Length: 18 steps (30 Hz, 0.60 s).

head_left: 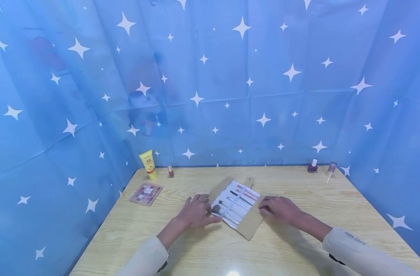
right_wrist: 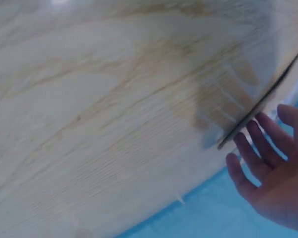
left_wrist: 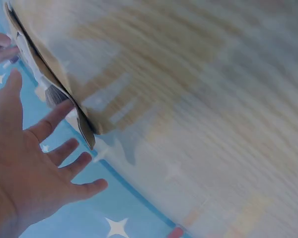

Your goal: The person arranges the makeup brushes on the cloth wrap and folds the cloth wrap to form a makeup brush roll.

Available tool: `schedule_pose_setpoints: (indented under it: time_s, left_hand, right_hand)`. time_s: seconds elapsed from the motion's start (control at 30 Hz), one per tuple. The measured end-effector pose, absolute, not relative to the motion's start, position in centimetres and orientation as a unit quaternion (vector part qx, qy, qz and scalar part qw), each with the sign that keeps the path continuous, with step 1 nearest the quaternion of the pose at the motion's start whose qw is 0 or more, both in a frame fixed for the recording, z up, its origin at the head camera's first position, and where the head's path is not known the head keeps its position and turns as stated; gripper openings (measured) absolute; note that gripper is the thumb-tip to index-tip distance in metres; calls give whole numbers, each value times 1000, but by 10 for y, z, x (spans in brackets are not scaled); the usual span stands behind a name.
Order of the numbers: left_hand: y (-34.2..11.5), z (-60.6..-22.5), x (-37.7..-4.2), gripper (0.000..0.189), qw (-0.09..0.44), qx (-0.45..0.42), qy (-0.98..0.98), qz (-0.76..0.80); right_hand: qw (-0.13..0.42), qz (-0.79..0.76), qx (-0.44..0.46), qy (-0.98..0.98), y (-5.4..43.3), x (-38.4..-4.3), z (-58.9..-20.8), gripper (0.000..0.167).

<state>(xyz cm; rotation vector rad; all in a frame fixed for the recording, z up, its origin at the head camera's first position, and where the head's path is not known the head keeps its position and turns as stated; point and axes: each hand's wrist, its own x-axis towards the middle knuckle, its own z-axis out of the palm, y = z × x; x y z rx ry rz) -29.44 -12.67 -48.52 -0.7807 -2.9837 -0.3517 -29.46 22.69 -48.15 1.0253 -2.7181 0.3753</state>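
Observation:
A tan makeup brush case (head_left: 250, 227) lies unfolded and slanted on the table, its white lining showing. Several makeup brushes (head_left: 234, 215) sit in its slots, among them a large fluffy brush (head_left: 216, 209) at the near left. My left hand (head_left: 197, 213) is at the case's left edge with fingers spread; in the left wrist view its index finger (left_wrist: 52, 120) touches the edge by the fluffy bristles. At the right flap is my right hand (head_left: 282, 209). The right wrist view shows its loosely bent fingers (right_wrist: 260, 153) against the flap's edge, thumb apart.
At the back left stand a yellow tube (head_left: 148, 165) and a small red-brown bottle (head_left: 170, 171), with an eyeshadow palette (head_left: 146, 194) lying nearer. A dark nail polish bottle (head_left: 312, 166) and a purple item with a pale stick (head_left: 331, 168) are back right. A starry blue curtain (head_left: 223, 76) surrounds the table.

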Motion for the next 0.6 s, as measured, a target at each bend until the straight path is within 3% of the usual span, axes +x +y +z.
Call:
schedule_pose_setpoints:
  time_s: [0.6]
  left_hand:
    - [-101,-476,-256,33,14,-353,-930,-104]
  right_hand:
    - [131,69,370,-917,241,-321,-485,23]
